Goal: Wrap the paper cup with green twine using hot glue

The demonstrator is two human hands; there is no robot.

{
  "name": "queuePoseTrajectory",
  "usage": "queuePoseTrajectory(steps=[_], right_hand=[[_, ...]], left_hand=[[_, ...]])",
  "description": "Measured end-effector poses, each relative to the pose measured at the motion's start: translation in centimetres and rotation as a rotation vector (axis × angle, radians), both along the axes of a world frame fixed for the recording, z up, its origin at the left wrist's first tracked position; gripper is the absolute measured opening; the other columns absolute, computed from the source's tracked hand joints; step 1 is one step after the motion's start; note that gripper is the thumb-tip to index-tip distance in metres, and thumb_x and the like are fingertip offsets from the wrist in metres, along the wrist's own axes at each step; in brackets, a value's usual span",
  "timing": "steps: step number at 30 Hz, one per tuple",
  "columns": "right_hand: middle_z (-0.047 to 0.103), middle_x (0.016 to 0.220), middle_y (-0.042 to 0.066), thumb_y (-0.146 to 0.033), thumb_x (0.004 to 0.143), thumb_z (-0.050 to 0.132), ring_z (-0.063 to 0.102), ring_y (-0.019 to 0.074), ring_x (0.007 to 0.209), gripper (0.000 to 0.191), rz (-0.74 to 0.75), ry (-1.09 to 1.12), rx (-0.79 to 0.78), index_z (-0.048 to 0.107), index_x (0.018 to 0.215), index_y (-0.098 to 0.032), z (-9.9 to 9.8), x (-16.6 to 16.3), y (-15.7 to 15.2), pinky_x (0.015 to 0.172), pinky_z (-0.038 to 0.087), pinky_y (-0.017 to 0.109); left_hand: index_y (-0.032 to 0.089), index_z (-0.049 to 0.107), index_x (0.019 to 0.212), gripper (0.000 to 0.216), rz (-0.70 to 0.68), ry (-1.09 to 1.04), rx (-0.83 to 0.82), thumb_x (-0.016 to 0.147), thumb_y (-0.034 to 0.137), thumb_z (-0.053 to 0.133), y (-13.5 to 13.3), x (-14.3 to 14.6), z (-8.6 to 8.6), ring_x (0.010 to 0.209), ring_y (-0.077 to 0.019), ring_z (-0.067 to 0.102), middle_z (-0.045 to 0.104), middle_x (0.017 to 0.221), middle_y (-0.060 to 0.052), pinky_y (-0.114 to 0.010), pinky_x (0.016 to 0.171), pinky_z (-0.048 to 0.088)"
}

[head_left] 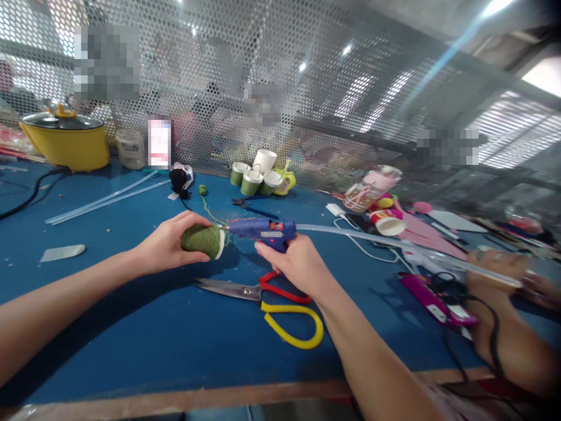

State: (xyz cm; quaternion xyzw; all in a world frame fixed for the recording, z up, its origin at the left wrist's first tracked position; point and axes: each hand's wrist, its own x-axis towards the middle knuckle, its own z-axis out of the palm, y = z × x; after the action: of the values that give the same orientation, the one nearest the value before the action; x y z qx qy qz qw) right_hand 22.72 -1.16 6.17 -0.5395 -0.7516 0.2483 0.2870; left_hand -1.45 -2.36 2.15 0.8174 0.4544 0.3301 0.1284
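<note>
My left hand [169, 245] is wrapped round a paper cup [200, 241] covered in green yarn, lying on its side with its white rim facing right. In my right hand [298, 260] is a blue hot glue gun [263, 230], its nozzle at the cup's rim; whether they touch I cannot tell. From the gun's back a long clear glue stick [350, 233] runs off to the right. A strand of green yarn leads from the cup to a small green ball [202, 190]. Below the gun lie scissors [245, 290] with one red and one yellow handle.
Several green-wrapped cups [251, 182] and blue pliers [252, 206] lie behind my hands. Loose glue sticks [105, 199], a yellow pot [65, 143] and a propped phone [159, 143] are at left. On the right are a purple power strip [433, 298], cables and another person's hand [499, 266].
</note>
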Motion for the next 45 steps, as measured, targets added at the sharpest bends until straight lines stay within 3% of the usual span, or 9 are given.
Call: queuePoseTrajectory(steps=[9,20,32,45], right_hand=[[0.047,0.041,-0.002,-0.037,0.069,0.058,0.047,0.0149,0.046,0.026,-0.013,-0.070,0.042,0.045,0.053,-0.021,0.02,-0.04,-0.15,0.046,0.037,0.027],[0.047,0.048,-0.002,-0.036,0.069,0.056,0.042,0.0119,0.047,0.023,0.014,-0.102,0.059,0.048,0.056,-0.019,0.25,0.04,-0.42,0.047,0.036,0.025],[0.046,0.050,-0.003,-0.034,0.068,0.057,0.037,0.0091,0.047,0.025,0.040,-0.143,0.060,0.044,0.053,-0.018,0.54,-0.15,-0.65,0.045,0.033,0.023],[0.045,0.046,-0.003,-0.037,0.068,0.055,0.039,0.0107,0.046,0.026,0.000,-0.105,0.071,0.045,0.052,-0.018,0.39,-0.03,-0.49,0.045,0.035,0.025]], left_hand=[[0.018,0.049,0.105,0.045,0.007,-0.013,-0.010,0.070,0.040,0.064,-0.02,0.07,-0.02,0.091,-0.0206,0.055,0.056,0.100,-0.006,-0.032,0.078,0.045],[0.016,0.051,0.104,0.047,0.055,-0.063,-0.077,0.068,0.043,0.064,0.35,-0.02,-0.26,0.088,-0.0212,0.056,0.058,0.100,-0.006,-0.033,0.078,0.046],[0.016,0.052,0.103,0.051,0.126,-0.192,-0.252,0.064,0.046,0.065,0.55,-0.10,-0.32,0.080,-0.0206,0.058,0.061,0.093,-0.005,-0.032,0.070,0.047],[0.017,0.050,0.104,0.044,-0.022,-0.040,-0.019,0.070,0.040,0.064,0.33,-0.13,-0.43,0.089,-0.0200,0.055,0.056,0.099,-0.006,-0.032,0.077,0.045]])
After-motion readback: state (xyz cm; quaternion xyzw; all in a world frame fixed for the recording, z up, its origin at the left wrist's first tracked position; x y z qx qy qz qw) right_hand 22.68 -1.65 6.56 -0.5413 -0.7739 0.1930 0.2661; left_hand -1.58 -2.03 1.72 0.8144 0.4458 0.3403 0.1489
